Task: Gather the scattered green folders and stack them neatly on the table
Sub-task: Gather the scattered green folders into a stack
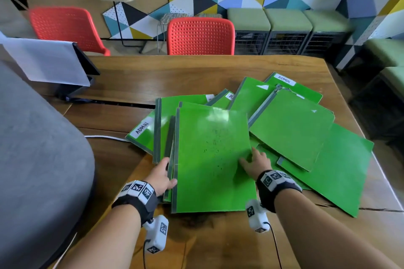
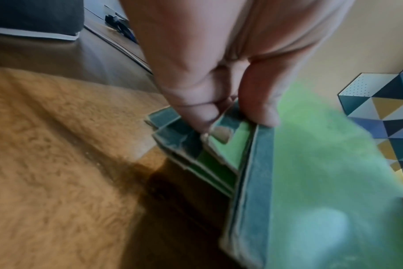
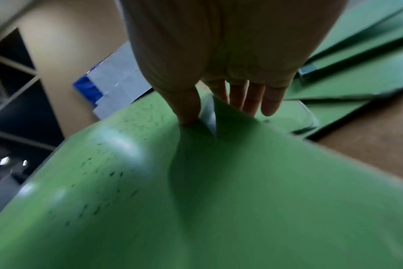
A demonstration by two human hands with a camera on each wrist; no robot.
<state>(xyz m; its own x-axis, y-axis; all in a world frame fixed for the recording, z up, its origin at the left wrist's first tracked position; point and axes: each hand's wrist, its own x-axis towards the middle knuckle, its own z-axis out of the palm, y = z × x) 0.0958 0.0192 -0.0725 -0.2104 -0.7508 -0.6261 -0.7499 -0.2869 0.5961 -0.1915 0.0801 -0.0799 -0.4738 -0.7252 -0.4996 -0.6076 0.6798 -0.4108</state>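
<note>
Several green folders point(image 1: 290, 129) lie fanned and overlapping across the middle and right of the wooden worktop point(image 1: 135, 76), so the gathering step is still under way and no tidy pile exists yet. The top folder point(image 1: 213, 159) nearest the person is held from both sides. The left hand point(image 1: 160, 176) is curled at its spine edge; in the left wrist view the thumb and fingers point(image 2: 260, 102) pinch that spine along with the staggered spines of two or three folders beneath it. The right hand point(image 1: 254, 165) grasps the opposite edge: in the right wrist view its thumb presses on the cover while the fingers point(image 3: 270, 102) slip underneath, bowing the cover upward.

This reads as squaring a first small bundle at the near edge. The next move probably calls for pushing the offset spines flush on the left, then reaching for the loose folders further right, such as the large folder point(image 1: 336, 172) lying near the worktop's right edge, and the ones labelled ADMIN point(image 1: 142, 128). The covers look slick and floppy, so a grip by one thin cover may let the lower folders slide out.
</note>
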